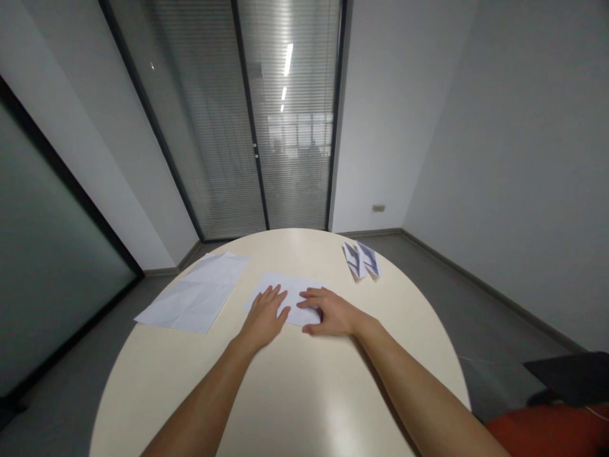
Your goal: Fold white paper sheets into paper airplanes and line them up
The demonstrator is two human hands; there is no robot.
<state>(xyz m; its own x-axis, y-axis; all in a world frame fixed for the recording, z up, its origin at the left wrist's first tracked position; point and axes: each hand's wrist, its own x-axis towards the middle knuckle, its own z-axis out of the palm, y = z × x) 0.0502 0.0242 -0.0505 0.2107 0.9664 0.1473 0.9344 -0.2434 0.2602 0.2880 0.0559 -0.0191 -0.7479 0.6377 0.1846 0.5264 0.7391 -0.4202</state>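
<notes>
A white sheet of paper [290,284] lies flat near the middle of the round cream table [280,387]. On its left part rests my left hand [266,315], palm down with the fingers stretched out. My right hand [333,311] touches the sheet's right side, its fingers apart and slightly bent, the thumb at the near edge. Neither hand grips anything that I can see. The hands cover parts of the sheet's left and right sides.
Creased larger white sheets [195,295] lie at the table's left, reaching over its edge. Two folded printed papers [362,260] sit at the far right. Beyond stands a glass partition with blinds [295,184]. A red seat [547,431] with a dark object [571,377] is at lower right.
</notes>
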